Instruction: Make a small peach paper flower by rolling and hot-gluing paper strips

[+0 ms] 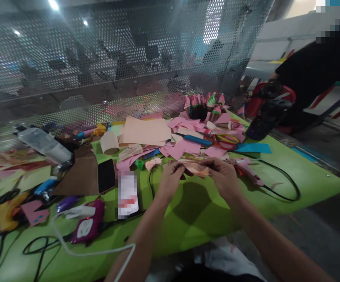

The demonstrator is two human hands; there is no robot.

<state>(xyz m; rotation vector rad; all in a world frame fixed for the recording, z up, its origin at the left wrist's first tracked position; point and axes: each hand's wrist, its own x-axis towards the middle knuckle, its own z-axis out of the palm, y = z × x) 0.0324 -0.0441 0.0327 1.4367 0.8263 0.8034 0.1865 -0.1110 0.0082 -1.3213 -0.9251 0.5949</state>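
Note:
Between my two hands, just above the green tabletop, is a small piece of peach-coloured paper (194, 168). My left hand (172, 177) pinches its left end with closed fingers. At the other end my right hand (220, 174) grips it between thumb and fingers. A pink glue gun (250, 172) lies right beside my right hand, its black cord looping over the table. Close to my left hand sit a crumpled pale pink paper piece (153, 163) and a small green one (140, 164). The paper's exact folds are too small to make out.
Pink paper scraps (184, 149), a peach sheet (146, 131), a blue cutter (198, 140) and red-handled scissors (224, 144) lie beyond my hands. Phones (106, 176), a magenta power strip (88, 221), cords and a clear bottle (43, 145) are leftward. A person in black stands right.

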